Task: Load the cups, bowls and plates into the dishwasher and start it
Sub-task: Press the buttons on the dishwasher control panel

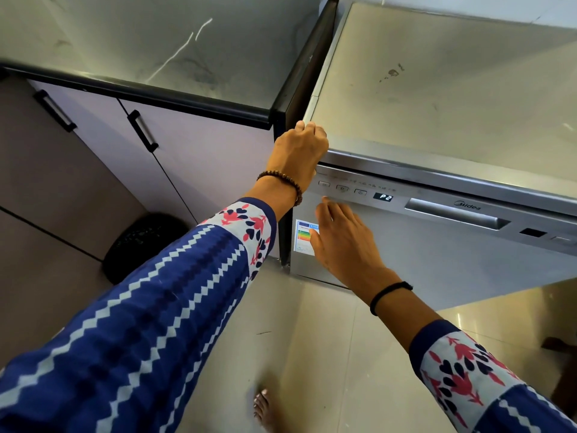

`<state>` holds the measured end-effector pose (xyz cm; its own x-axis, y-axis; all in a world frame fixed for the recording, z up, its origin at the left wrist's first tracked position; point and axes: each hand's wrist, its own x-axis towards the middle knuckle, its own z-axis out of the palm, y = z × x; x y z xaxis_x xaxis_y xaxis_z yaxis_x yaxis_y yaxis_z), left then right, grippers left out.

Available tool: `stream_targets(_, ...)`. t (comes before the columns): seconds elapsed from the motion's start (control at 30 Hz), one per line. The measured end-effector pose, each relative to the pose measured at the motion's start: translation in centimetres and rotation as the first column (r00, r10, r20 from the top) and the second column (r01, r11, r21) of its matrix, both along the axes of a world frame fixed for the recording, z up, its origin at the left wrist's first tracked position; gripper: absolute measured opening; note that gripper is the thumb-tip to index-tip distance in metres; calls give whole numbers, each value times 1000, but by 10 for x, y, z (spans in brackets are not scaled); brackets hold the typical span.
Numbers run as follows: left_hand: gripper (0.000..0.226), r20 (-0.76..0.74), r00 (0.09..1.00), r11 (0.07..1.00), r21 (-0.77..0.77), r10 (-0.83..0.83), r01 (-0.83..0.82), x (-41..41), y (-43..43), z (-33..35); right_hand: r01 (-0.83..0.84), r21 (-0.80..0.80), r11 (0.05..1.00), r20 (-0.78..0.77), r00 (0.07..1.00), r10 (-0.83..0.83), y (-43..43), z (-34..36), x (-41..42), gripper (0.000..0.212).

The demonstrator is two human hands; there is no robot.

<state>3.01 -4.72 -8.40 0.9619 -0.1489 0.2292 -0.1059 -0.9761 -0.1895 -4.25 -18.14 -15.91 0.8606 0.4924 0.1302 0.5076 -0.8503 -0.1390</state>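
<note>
Head view, looking down on the dishwasher (437, 264), door closed. The left hand (298, 151) sits on the machine's upper corner, fingers curled over the top edge and gripping it. The right hand (342, 242), below and just right of the left hand, is held flat with fingers straight and holds nothing. Its index fingertip (326, 202) reaches the lower edge of the control panel (359, 190), just under the leftmost button (324, 184); whether it touches the surface cannot be told. Right of that fingertip the display (382, 197) reads "P2"; farther right lies the recessed door handle (456, 215). An energy label (303, 237) on the door is partly covered by the right hand. A bead bracelet (281, 181) circles the left wrist, a black band (390, 295) the right; both sleeves carry a blue-and-white pattern. Left of the left hand: a marbled countertop (156, 42) with a black edge, and cabinet doors (203, 170) with black handles beneath it. Beneath the left forearm, a dark round object (140, 245) stands on the tiled floor (296, 354); between the two arms, lower down, a bare foot (263, 407)
</note>
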Motion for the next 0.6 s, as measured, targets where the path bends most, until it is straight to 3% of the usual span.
stream_targets(0.23,45,-47,999,1000,0,12,-12,-1,3,-3,-4,73,997,-103,995,12,10,15,8,39)
stream_targets(0.33,54,-85,996,998,-58,-4,-1,-2,4,-4,10,76,997,-148,989,1,13,22,7,35)
stream_targets(0.6,47,-72,986,943,-310,-149,120,-29,27,21,63,81,995,-249,968,-41,26,61,-2,35)
